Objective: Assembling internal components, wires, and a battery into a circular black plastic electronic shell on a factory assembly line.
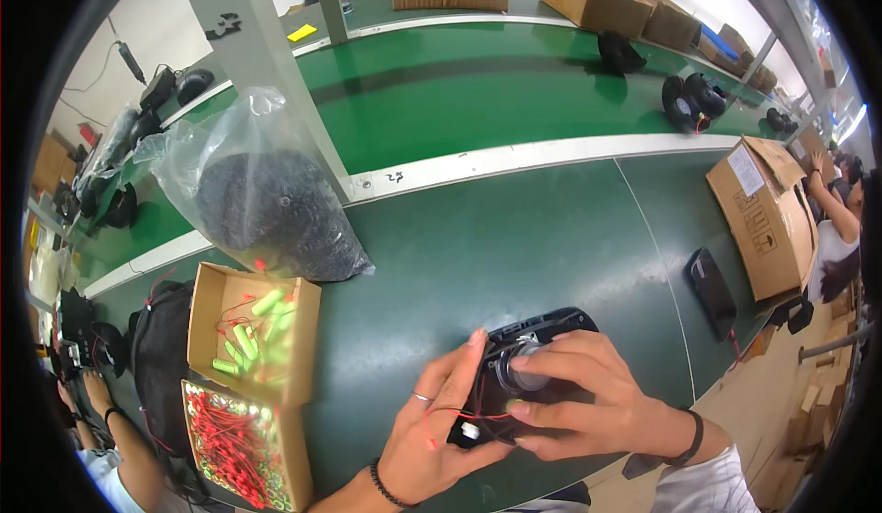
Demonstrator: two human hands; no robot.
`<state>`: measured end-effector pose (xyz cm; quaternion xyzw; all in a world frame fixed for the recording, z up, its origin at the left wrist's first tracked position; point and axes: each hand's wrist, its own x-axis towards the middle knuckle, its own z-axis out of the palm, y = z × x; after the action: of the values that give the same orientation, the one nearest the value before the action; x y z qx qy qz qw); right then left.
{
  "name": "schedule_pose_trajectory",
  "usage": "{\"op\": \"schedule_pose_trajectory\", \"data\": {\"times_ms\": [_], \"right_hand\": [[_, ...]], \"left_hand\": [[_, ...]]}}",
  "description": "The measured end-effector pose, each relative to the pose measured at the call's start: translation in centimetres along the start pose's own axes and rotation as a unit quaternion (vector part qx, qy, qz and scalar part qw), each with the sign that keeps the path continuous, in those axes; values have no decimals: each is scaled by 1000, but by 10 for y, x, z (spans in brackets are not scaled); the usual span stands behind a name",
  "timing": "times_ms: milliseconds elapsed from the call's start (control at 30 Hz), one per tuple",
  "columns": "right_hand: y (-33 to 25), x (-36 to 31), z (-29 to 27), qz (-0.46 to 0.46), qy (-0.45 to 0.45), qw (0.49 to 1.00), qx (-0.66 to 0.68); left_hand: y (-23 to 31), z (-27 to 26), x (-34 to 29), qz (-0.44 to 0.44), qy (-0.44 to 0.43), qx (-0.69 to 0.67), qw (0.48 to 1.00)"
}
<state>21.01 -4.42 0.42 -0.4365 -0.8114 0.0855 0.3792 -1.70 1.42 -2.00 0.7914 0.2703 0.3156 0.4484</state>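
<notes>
Low in the middle of the bench, a black plastic housing [574,322] is held up, tilted, between my two hands. My left hand [424,435] grips its left side, thumb below and fingers along the edge. My right hand [597,389] reaches over from the right, its fingers closed around a round silver-and-black part [526,372], which looks like a small speaker driver, seated in the housing. Red and black wires [464,413] cross the housing near my left fingers. A white plug [470,430] hangs at its lower left. My right fingers partly hide the housing's inside.
Left of my hands stand a carton of green battery cells [246,340] and a tray of red-wired cells [230,449]. Behind them sits a clear bag of black parts [266,201]. At right are a black case [711,293] and a cardboard box [763,219]. A green conveyor [459,90] runs beyond the rail.
</notes>
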Motion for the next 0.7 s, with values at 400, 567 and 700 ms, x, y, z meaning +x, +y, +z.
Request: {"op": "schedule_pose_trajectory", "data": {"times_ms": [400, 567, 700], "right_hand": [[8, -22, -29, 123, -55, 985, -112], [27, -26, -7, 146, -69, 986, 33], [18, -32, -8, 194, -21, 978, 71]], "left_hand": [[-6, 7, 1, -92, -100, -232, 963], [2, 7, -36, -86, 105, 119, 984], [157, -65, -63, -212, 148, 177, 950]]}}
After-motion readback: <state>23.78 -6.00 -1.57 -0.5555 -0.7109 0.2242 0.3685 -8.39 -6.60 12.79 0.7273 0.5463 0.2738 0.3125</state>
